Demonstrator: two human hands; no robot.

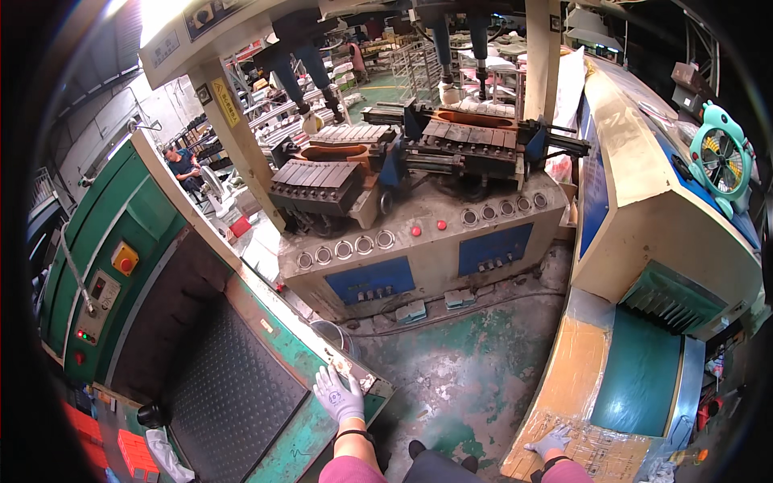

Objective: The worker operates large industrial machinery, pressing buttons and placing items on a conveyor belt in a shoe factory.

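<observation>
My left hand (339,396), in a pale grey glove with a dark band at the wrist, lies on the worn rim (366,380) of the green machine. Its fingers are stretched out and it holds nothing. On the right, my right hand (551,442), gloved the same way, rests on the tape-covered cardboard (600,451) at the end of a conveyor. Those fingers are spread too, with nothing in them. Beside the cardboard runs the green conveyor belt (642,378). A black studded mat (233,386) lies inside the green machine (105,266).
Ahead stands a press machine (427,233) with metal clamp blocks, round gauges and red buttons. A bucket (334,334) sits near its base. A teal fan (719,157) is on the right-hand machine (624,185). A person (183,167) sits beyond the green machine. Red boxes (137,455) are lower left.
</observation>
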